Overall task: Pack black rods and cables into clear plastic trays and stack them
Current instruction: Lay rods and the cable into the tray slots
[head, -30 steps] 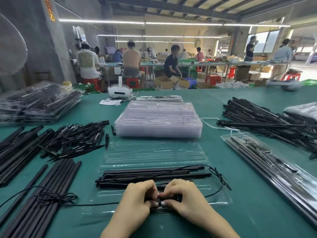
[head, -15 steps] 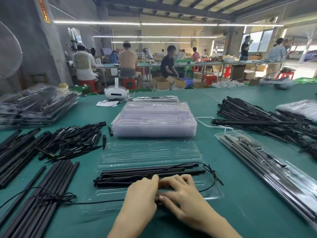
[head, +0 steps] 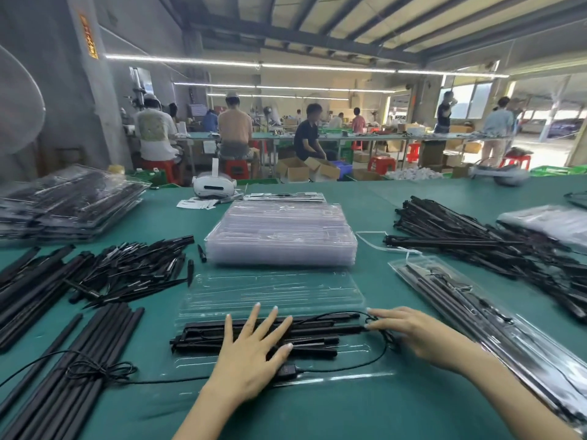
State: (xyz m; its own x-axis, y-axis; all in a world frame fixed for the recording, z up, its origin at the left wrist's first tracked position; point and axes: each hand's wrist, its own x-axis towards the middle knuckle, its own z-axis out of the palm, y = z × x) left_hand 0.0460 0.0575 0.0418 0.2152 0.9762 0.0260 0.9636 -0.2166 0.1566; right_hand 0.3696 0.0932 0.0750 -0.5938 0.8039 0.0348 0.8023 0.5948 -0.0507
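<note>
Head view: left hand [head: 251, 360] flat on rods [head: 317, 331]; tray stack [head: 281, 239] behind.

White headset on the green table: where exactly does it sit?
In the head view the white headset sits at the table's far edge, left of centre, just behind the stack of empty clear trays.

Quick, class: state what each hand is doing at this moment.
Left hand: open, fingers spread flat on the black rods.
Right hand: open, fingertips touching the cable at the rods' end.
</note>
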